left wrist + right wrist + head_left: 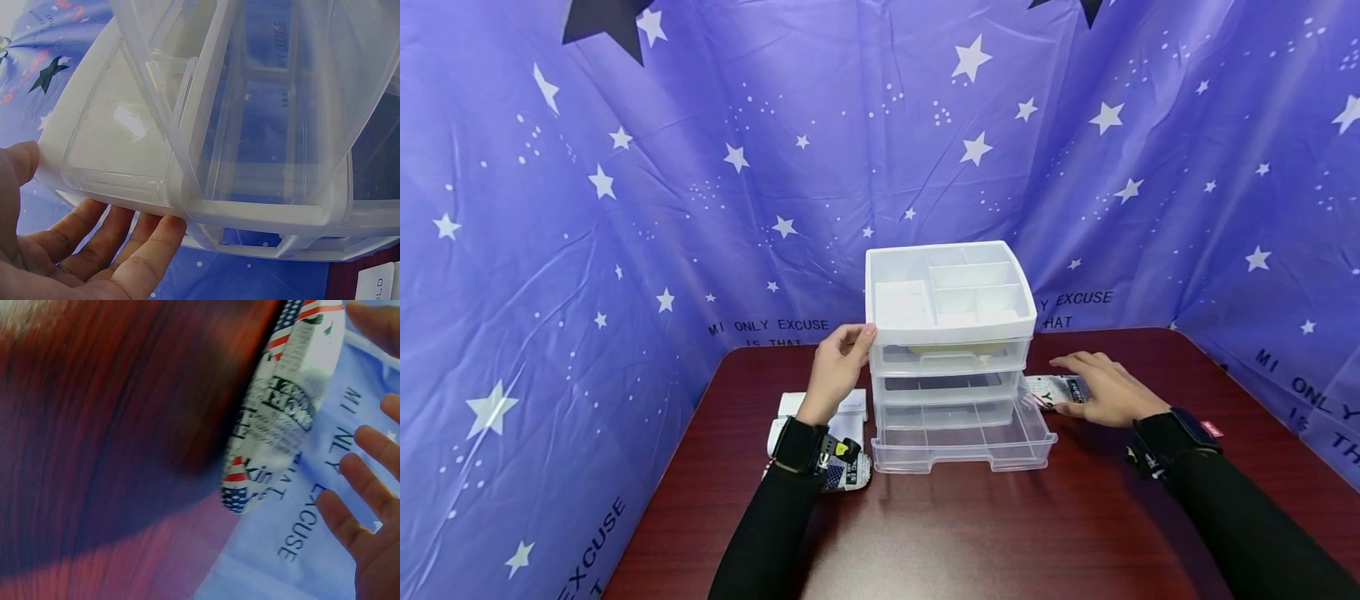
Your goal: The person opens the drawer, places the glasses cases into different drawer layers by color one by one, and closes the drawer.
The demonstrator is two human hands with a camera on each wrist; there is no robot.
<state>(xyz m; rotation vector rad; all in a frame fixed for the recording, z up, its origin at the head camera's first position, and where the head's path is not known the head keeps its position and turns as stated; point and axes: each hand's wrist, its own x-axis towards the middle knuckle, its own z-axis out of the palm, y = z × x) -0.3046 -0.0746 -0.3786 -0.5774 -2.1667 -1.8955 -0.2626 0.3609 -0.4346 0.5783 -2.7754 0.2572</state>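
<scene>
A white and clear plastic drawer unit (951,333) stands on the table, its lowest drawer (966,450) pulled out towards me. My left hand (837,367) holds the unit's upper left side, thumb at the front corner. In the left wrist view, several fingertips press along the white frame (256,212). To the right of the unit, my right hand (1108,390) hovers at a newsprint-and-flag patterned pouch (1051,390), fingers spread. The right wrist view shows a gap between these fingers and the pouch (281,412). Part of the pouch is hidden by the hand.
Left of the unit lie white boxes (850,425) and another newsprint-patterned pouch (853,475), partly behind my left wrist. The unit's top has an open compartment tray (977,275). A blue star-print cloth (850,167) hangs behind the dark red table (985,533).
</scene>
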